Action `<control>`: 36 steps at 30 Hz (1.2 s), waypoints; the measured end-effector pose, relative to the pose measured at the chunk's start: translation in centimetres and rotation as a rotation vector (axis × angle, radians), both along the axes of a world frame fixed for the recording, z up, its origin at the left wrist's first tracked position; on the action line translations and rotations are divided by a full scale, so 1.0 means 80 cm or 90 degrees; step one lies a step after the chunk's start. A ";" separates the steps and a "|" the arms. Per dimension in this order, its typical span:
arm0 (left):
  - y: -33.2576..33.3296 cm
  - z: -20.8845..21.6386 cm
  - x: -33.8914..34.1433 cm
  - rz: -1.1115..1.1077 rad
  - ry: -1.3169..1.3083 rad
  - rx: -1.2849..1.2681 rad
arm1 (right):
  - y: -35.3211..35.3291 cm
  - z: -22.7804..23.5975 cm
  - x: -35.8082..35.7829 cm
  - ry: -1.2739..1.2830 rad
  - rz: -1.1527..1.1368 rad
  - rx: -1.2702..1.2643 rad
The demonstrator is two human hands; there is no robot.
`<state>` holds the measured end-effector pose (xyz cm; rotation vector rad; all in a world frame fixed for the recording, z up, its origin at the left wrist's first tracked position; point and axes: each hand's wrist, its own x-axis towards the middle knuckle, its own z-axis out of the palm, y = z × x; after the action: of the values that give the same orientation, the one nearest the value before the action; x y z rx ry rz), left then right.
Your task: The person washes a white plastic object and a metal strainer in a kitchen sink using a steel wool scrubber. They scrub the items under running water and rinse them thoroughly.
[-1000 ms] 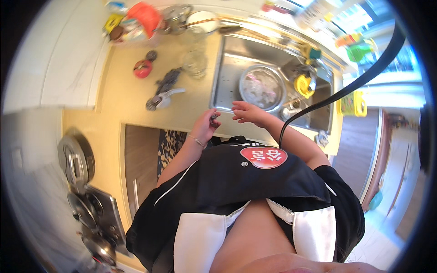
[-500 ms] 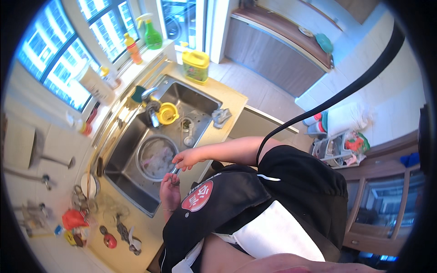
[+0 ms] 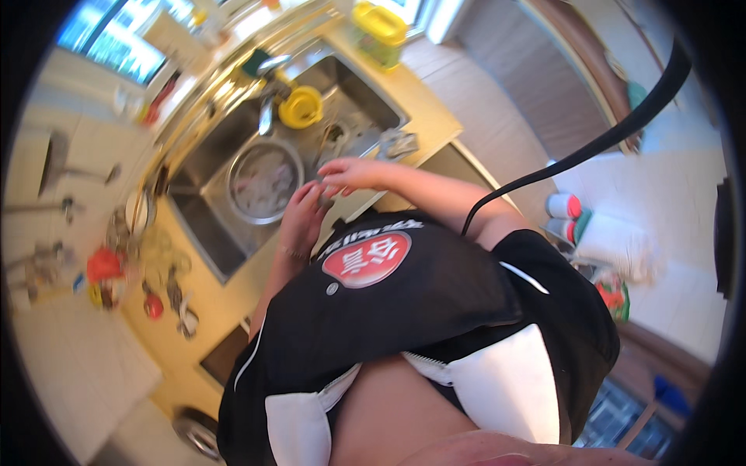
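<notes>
My left hand (image 3: 301, 211) and my right hand (image 3: 351, 176) meet over the front edge of the sink. Their fingers curl together around a small grey thing (image 3: 325, 201), mostly covered and too blurred to name. Just left of them, a round metal bowl (image 3: 296, 203) sits in the steel sink (image 3: 203, 223). Pale, partly pinkish pieces (image 3: 260, 185) lie in the bowl. Farther back, a yellow plastic cup (image 3: 301, 107) stands beside the metal faucet (image 3: 266, 118).
A crumpled grey cloth (image 3: 399, 144) lies on the counter right of the sink, with a yellow-lidded container (image 3: 379, 35) behind it. On the left counter are a red round object (image 3: 154, 306) and a red bag (image 3: 105, 265). A black strap (image 3: 590, 155) crosses the right side.
The view has shifted, so the sink appears higher in it. Both hands stay close together near the front of the bowl; a shiny metal piece between them earlier now shows less.
</notes>
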<state>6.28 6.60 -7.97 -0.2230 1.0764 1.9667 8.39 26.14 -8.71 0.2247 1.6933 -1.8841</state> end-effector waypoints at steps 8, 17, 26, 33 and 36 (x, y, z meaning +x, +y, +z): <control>-0.010 -0.010 0.016 0.178 0.003 -0.047 | -0.018 -0.001 -0.031 -0.038 0.182 -0.025; -0.032 -0.029 0.042 0.359 -0.021 -0.155 | -0.064 -0.026 -0.055 -0.160 0.302 -0.152; -0.063 -0.025 -0.003 0.265 -0.023 -0.176 | -0.113 -0.044 -0.095 -0.207 0.276 -0.148; -0.082 -0.054 -0.062 0.152 0.001 -0.226 | -0.133 -0.088 -0.140 -0.266 0.200 -0.154; -0.101 -0.085 -0.086 0.079 0.052 -0.344 | -0.145 -0.124 -0.162 -0.314 0.152 -0.170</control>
<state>-0.59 -1.47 -14.80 -0.5117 1.6709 1.7645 -4.57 14.50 -18.64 0.3314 1.0795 -1.6806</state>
